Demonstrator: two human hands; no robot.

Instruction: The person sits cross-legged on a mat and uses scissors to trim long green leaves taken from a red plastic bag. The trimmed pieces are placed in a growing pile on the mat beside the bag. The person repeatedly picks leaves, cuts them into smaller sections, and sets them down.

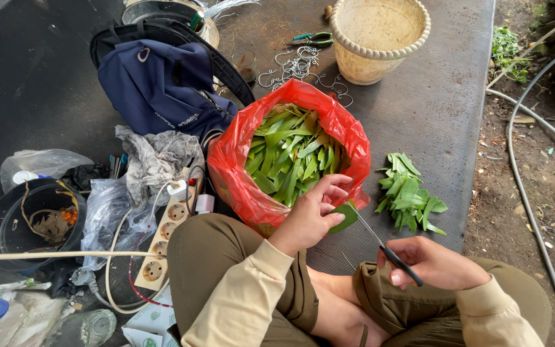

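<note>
Head view looks down on a big dark mat (419,109) where a person sits with legs crossed. At the far left lies a blue bag (155,87), and a pale round basket (379,38) stands at the far side. Nearer, in the middle, a red plastic bag (239,173) stands open, full of long green leaves (290,157), likely so they are easy to grab. Just to its right sits a small pile of cut leaves (409,196) on the mat. A white power strip (165,241) lies on the left, near the knee. The left hand (309,215) pinches one green leaf (345,217) with its fingertips, holding it up close to the red bag. The right hand (435,262) is closed around the dark handles of scissors (387,247), and the blades reach to the leaf.
</note>
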